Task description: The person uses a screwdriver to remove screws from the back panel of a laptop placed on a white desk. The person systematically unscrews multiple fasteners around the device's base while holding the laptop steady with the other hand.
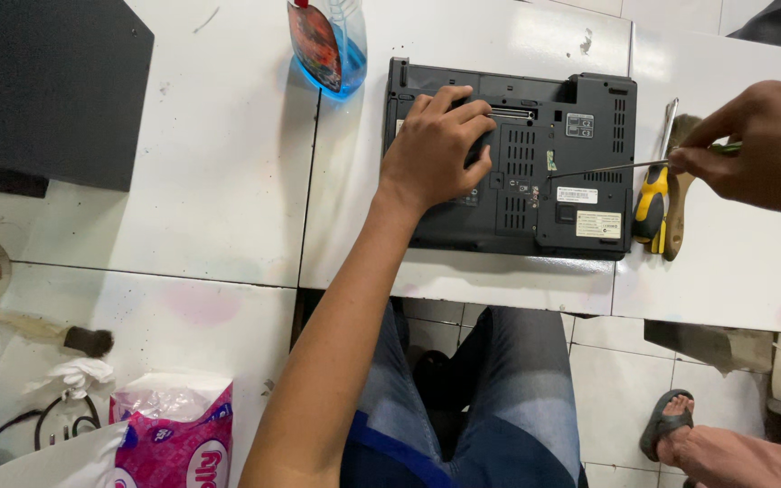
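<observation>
**Trainee:** Where does the work stand?

**Technician:** The black laptop [510, 163] lies base-up on the white worktop [228, 181], close to its near edge and just left of the seam between two panels. The left hand [436, 149] lies flat on the left half of the base, fingers spread and slightly curled, pressing down — not clamped around anything. The right hand [761, 145] pinches the handle end of a thin screwdriver [607, 167] between thumb and fingertips; its tip meets the base near the middle vents.

**Trainee:** How is this step done well?

**Technician:** In my judgement, keep the shaft in line with the screw axis — it lies rather low at present, which risks the tip camming out. Hold the left palm's weight on the case so it cannot slide.

**Trainee:** And the arm poses?

**Technician:** The left forearm reaches straight out from the body, wrist level. The right hand enters from the right edge, above a yellow-handled screwdriver [651, 203] and a wooden-handled brush [677, 212] lying beside the laptop. A blue spray bottle [329, 45] stands at the far edge.
</observation>
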